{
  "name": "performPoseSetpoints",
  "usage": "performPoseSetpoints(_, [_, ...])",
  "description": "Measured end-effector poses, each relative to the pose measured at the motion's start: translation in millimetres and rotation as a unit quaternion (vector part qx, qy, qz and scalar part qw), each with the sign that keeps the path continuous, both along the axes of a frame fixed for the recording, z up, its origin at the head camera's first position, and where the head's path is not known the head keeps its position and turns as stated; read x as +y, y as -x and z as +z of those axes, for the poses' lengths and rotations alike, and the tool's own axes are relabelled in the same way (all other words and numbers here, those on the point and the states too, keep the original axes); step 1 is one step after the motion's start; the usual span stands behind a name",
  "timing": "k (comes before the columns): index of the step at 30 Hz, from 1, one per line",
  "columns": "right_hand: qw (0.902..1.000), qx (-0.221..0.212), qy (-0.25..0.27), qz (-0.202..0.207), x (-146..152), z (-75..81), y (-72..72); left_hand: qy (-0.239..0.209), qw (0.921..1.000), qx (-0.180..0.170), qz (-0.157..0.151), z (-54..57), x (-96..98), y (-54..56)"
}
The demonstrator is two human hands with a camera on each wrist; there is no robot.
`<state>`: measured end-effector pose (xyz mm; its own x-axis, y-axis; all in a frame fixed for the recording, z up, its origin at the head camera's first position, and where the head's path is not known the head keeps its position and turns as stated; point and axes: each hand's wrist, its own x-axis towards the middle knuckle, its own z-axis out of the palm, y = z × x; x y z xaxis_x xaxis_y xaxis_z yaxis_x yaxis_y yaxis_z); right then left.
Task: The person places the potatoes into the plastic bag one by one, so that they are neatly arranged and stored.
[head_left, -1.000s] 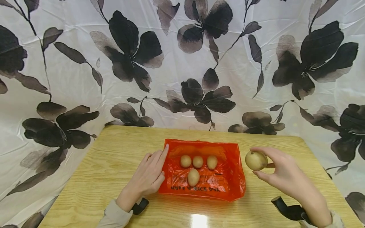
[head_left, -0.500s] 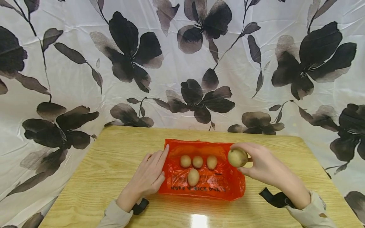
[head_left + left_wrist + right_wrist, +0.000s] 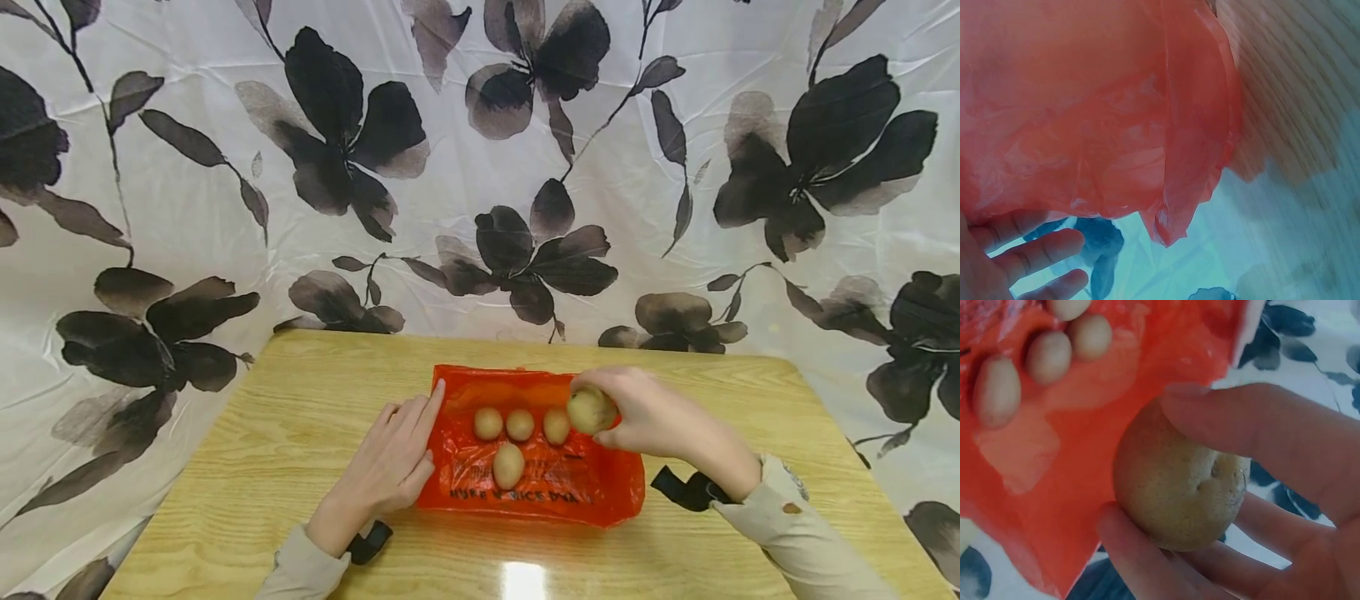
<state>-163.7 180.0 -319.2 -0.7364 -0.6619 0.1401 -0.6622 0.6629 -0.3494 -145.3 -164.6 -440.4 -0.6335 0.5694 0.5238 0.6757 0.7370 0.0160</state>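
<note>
In the head view my right hand (image 3: 645,417) grips a potato (image 3: 591,408) between thumb and fingers, over the right part of a red plastic bag (image 3: 585,492). The bag lies spread in a shallow tray shape with printed letters. Dimpled tan skin shows on the potato (image 3: 1179,481) in the right wrist view. Several smaller, rounded tan potatoes (image 3: 508,467) rest on the red plastic, with one of the row right beside the held potato. My left hand (image 3: 393,454) rests at the bag's left edge, index finger stretched along it. Its fingers (image 3: 1047,250) show straight in the left wrist view.
A light wooden table (image 3: 315,400) bears the bag. Behind and at both sides hangs a white curtain (image 3: 450,167) with dark flowers. A black strap (image 3: 686,490) sticks out at the right wrist, another black strap (image 3: 370,543) at the left.
My right hand has carried the potato leftward, from beside the bag to over its right part near the row of potatoes. The left hand has stayed where it was.
</note>
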Motion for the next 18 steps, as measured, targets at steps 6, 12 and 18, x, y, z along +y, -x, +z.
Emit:
performPoseSetpoints(6, [0.9982,-0.038,-0.028,0.036,-12,-4.2,10.8,0.003,1.0000,-0.003,0.003,0.5,0.0,-0.1])
performPoseSetpoints(12, [0.9939,-0.082,-0.057,0.048,-22,-14.1,20.1,0.000,1.0000,0.000,0.001,0.1,0.3,0.1])
performPoseSetpoints(18, [0.9906,-0.101,-0.079,0.047,-34,-30.8,26.4,0.000,1.0000,-0.006,0.001,-0.9,0.2,0.5])
